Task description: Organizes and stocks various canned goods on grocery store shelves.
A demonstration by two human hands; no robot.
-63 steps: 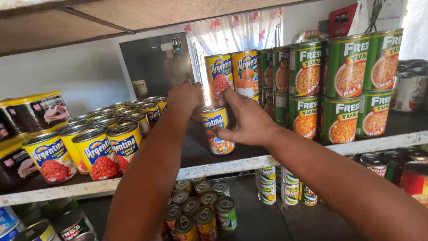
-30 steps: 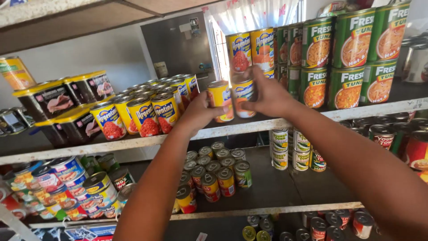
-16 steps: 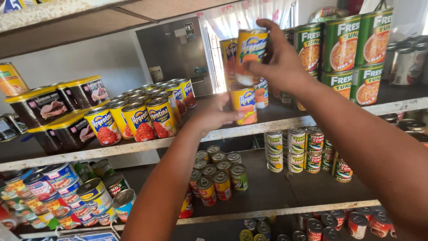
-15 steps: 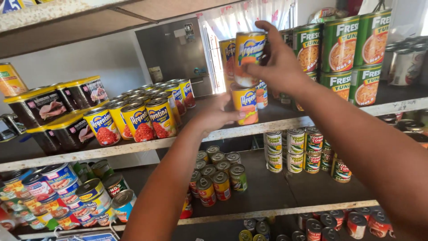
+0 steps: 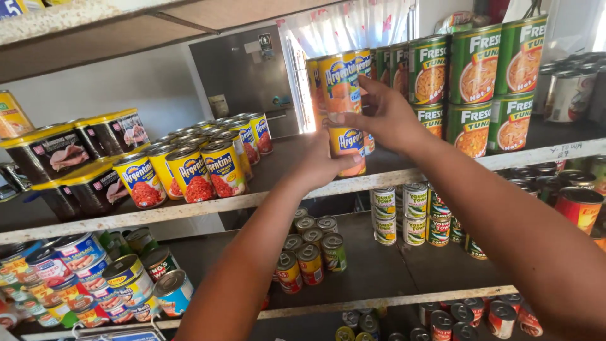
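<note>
Yellow-labelled upright tin can (image 5: 341, 82) sits clamped in the right hand (image 5: 385, 113), directly above a second yellow can (image 5: 348, 146) clamped by the left hand (image 5: 325, 165).

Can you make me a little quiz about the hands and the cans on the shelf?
1. True or false: the right hand holds the upper yellow can above the lower yellow can.
2. Which hand grips the lower yellow can? A) left hand B) right hand C) neither
3. Fill in: the big cans stacked to the right of the hands are mostly ____ in colour.

Key
1. True.
2. A.
3. Green.
</note>
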